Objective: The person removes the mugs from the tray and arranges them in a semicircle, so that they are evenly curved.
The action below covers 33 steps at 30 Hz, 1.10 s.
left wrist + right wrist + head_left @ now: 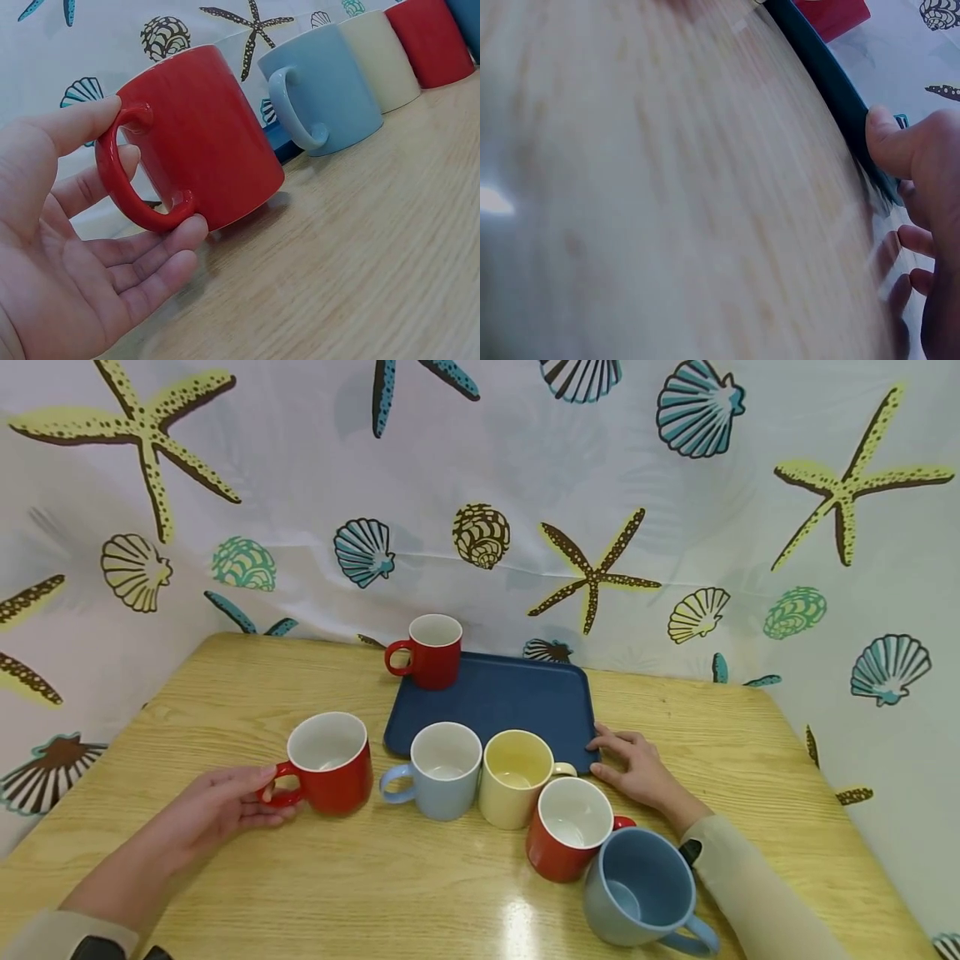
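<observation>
My left hand (225,806) grips the handle of a red mug (341,781) with a white inside. In the left wrist view, thumb and fingers pinch that handle, and the red mug (202,139) leans slightly with a shadow beneath it; whether its base touches the table I cannot tell. At the front right corner of a dark blue tray (517,697), my right hand (637,768) holds the rim. Its thumb lies along the tray's edge (832,82) in the right wrist view, with other fingers round the corner. Another red mug (437,656) stands on the tray's back left corner.
A light blue mug (446,789), a yellow mug (506,793), a third red mug (555,852) and a larger blue-grey mug (630,910) form a close row before the tray. Behind the wooden table (360,893) hangs a shell-patterned cloth (420,468).
</observation>
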{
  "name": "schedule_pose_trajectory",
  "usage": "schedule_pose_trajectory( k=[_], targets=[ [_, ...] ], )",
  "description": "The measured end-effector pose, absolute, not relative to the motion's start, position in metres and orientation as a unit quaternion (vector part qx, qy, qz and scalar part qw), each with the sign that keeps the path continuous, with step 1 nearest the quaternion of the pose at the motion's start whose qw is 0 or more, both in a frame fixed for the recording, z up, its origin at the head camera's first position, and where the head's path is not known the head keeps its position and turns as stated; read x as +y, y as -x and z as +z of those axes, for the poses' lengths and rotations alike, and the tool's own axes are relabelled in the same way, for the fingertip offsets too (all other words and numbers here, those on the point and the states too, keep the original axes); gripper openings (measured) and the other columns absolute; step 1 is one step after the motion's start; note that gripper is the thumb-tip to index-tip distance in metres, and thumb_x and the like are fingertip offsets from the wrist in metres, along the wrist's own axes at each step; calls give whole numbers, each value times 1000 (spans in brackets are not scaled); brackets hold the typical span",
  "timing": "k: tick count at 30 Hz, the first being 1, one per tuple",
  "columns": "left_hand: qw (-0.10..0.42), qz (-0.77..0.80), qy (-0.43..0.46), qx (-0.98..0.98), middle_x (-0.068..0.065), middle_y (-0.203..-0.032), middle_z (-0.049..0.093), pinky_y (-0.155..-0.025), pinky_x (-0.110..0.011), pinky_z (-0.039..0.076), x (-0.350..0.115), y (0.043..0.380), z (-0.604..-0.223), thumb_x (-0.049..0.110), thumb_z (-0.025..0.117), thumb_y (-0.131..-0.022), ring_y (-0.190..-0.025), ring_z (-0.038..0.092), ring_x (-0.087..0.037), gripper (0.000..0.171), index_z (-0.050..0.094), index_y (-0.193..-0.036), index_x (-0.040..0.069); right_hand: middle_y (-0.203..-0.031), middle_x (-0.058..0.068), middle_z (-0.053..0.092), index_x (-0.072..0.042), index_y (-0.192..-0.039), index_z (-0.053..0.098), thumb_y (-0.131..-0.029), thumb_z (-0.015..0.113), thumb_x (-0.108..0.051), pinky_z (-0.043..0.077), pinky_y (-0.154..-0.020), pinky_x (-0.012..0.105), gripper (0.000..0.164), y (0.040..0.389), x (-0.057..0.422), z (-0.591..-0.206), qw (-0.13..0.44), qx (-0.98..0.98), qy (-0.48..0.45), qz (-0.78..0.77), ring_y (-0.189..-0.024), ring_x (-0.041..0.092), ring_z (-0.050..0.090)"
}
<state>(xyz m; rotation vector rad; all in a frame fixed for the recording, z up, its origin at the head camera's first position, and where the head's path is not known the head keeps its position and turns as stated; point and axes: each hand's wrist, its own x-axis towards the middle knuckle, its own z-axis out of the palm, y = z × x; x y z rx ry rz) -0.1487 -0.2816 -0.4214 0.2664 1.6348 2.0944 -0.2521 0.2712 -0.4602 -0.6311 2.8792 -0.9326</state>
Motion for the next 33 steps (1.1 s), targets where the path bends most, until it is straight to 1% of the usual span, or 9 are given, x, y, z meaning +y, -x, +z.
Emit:
schedule_pose_trajectory(
  k=[5,11,14,17,21,24,28,33],
  targets=[
    [241,759,-121,592,-5,-111,65,-87,-37,49,-286,139,-420,10,32,-102,-103,61,-32,35,59,-81,8,-149,4,30,-22,-117,60,-88,62,-39,16,-101,63,34,253,271,-459,34,933,200,-296,-129,35,26],
    [253,755,-143,588,-5,-112,64,-89,-36,48,-288,127,-416,9,28,-103,-106,60,-31,35,58,-83,7,-148,7,33,-20,-116,60,-88,60,-44,20,-98,67,37,252,270,-457,15,930,217,-295,-128,39,28],
    [259,761,-154,575,-7,-111,64,-90,-37,47,-287,120,-415,7,27,-102,-107,59,-32,36,58,-85,6,-148,8,33,-19,-117,60,-88,60,-42,20,-98,67,37,252,270,-457,17,930,219,-295,-129,39,28],
    [264,760,-165,571,-7,-108,65,-90,-37,47,-285,115,-416,5,26,-102,-107,59,-33,37,59,-86,6,-148,8,32,-18,-117,60,-88,62,-39,19,-100,65,36,253,270,-456,23,931,216,-292,-131,37,27],
    [267,753,-168,578,-5,-101,64,-90,-36,48,-280,108,-416,5,27,-102,-107,59,-31,36,59,-86,7,-148,7,32,-18,-117,61,-88,63,-33,21,-101,62,33,251,271,-456,20,933,221,-284,-130,36,30],
    [266,747,-170,585,-5,-99,65,-90,-37,48,-274,105,-417,5,29,-102,-105,60,-31,34,58,-85,7,-147,8,33,-17,-117,62,-88,63,-31,22,-101,62,32,250,271,-455,14,932,227,-283,-128,37,31],
    [272,746,-169,584,-5,-98,65,-89,-39,48,-263,103,-419,4,31,-101,-103,61,-31,32,59,-85,6,-147,9,34,-17,-117,62,-89,62,-32,22,-101,62,32,249,270,-453,14,934,225,-278,-128,37,31],
    [286,748,-162,577,-5,-95,65,-89,-38,48,-253,103,-422,3,33,-100,-101,62,-29,32,62,-86,8,-148,8,32,-18,-120,60,-89,61,-36,22,-101,64,35,248,268,-451,30,940,220,-258,-130,38,28]
  ],
)
